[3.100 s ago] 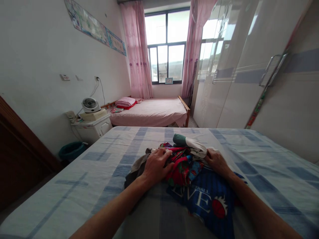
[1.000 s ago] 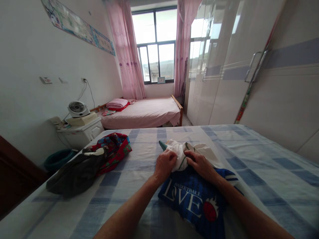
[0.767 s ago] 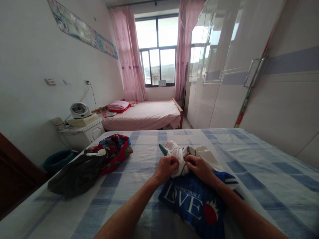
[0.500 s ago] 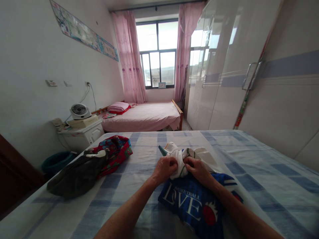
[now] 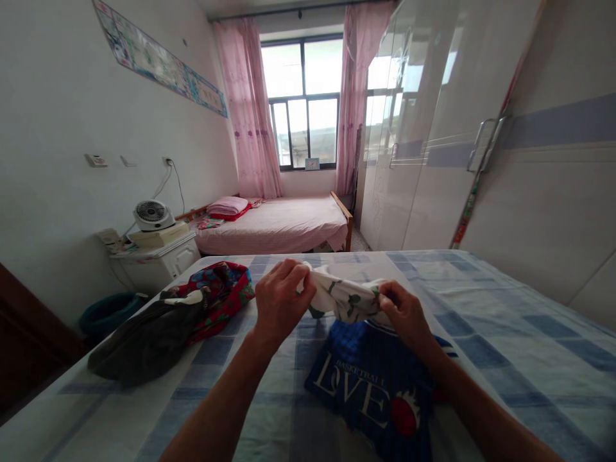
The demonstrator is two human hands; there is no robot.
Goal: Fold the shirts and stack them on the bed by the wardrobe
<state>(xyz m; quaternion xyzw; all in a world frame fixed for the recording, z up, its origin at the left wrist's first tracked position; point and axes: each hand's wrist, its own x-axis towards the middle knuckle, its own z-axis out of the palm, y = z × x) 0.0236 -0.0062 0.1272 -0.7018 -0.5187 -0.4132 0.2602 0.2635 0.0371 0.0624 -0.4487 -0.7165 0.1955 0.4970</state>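
The fingers (image 5: 293,277) of the left hand (image 5: 279,301) and the right hand (image 5: 407,314) pinch the white cloth (image 5: 344,298) tight. Half a second ago it lay bunched on the blue shirt (image 5: 373,378); now it is lifted and stretched just above the shirt. Left of the shirt, a red and dark pile (image 5: 168,321) lies on the bed (image 5: 505,308).

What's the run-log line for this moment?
left hand: grips white patterned garment | right hand: grips same garment | garment: lifted above blue basketball shirt | bed
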